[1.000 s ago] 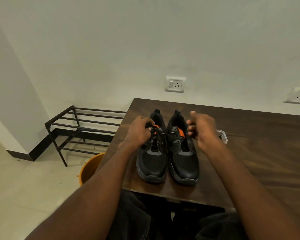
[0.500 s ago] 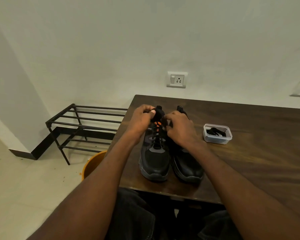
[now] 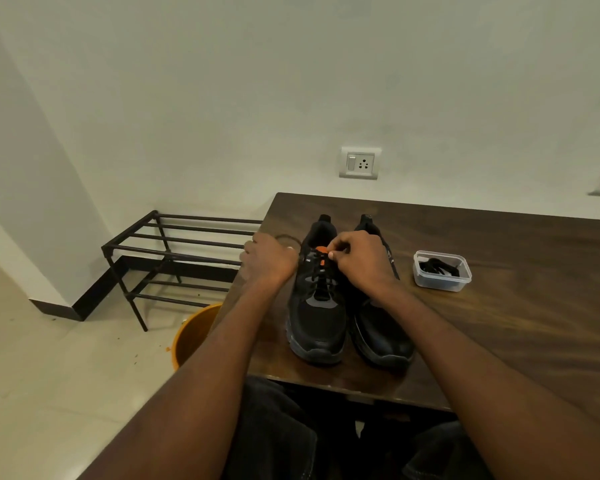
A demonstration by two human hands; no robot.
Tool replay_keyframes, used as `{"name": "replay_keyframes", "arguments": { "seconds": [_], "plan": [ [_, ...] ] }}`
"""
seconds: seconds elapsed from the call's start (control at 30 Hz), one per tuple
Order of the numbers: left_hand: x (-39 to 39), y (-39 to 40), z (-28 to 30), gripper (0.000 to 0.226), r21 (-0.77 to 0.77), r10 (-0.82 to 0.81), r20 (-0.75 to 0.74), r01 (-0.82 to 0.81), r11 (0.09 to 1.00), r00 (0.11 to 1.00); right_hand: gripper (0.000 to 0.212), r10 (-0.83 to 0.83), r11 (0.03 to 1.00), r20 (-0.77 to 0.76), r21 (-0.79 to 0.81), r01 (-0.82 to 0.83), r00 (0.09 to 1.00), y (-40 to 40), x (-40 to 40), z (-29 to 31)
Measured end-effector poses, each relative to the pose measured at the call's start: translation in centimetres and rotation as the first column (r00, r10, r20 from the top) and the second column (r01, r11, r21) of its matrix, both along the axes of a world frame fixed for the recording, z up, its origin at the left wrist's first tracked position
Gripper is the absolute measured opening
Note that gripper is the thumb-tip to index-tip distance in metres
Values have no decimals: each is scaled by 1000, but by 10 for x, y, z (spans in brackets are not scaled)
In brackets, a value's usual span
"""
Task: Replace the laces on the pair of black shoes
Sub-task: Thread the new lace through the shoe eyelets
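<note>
A pair of black shoes stood side by side on a dark wooden worktop (image 3: 499,323), toes toward the person. The left shoe (image 3: 317,317) was laced, with an orange tab at its tongue; the right shoe (image 3: 383,336) was partly hidden under the right forearm.

The right hand (image 3: 362,259) hovered over the shoe collars, its fingers curled in a pinching grip at the top of the lace (image 3: 321,282) by the orange tab. The left hand (image 3: 267,259) sat just left of the left shoe, its fingers curled around a dark loop of lace that arched beyond the knuckles; how tightly it held could not be told.

To the right of the right hand, well apart from the shoes, a small clear container (image 3: 442,271) held spare black laces (image 3: 437,266). Left of the left hand, off the worktop, stood a black metal rack (image 3: 174,258) and, nearer the person, an orange bucket (image 3: 194,336) on the pale floor. A socket plate (image 3: 360,163) was on the wall beyond the hands.

Compared with half a second earlier, the left hand had moved outward from the shoe's collar toward the worktop's left edge, drawing lace with it, while the right hand had stayed at the tongue.

The left hand was at the worktop's left edge. Open worktop stretched to the right of the container and between the shoes and the near edge.
</note>
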State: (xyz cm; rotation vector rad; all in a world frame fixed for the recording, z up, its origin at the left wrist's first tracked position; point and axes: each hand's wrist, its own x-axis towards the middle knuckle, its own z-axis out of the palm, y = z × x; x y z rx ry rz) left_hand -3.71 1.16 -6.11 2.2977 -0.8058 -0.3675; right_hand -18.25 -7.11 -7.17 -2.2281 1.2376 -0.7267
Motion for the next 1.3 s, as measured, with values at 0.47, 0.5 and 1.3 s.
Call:
{"name": "replay_keyframes", "arguments": {
  "seconds": [0.47, 0.5, 1.3],
  "plan": [
    [-5, -20, -17, 11, -181, -438, 241, 483, 857, 866, 9, -36, 993, -149, -117, 18, 988, 2, 3, -4],
    [-5, -21, -18, 11, -210, -416, 221, 459, 863, 882, 8, -30, 994, -131, -106, 16, 991, 1, 3, -5],
    [1, -5, 10, 25, -497, -487, -113, 375, 782, 866, 14, 29, 978, -57, -206, -40, 998, 8, 5, -6]
  ]
}}
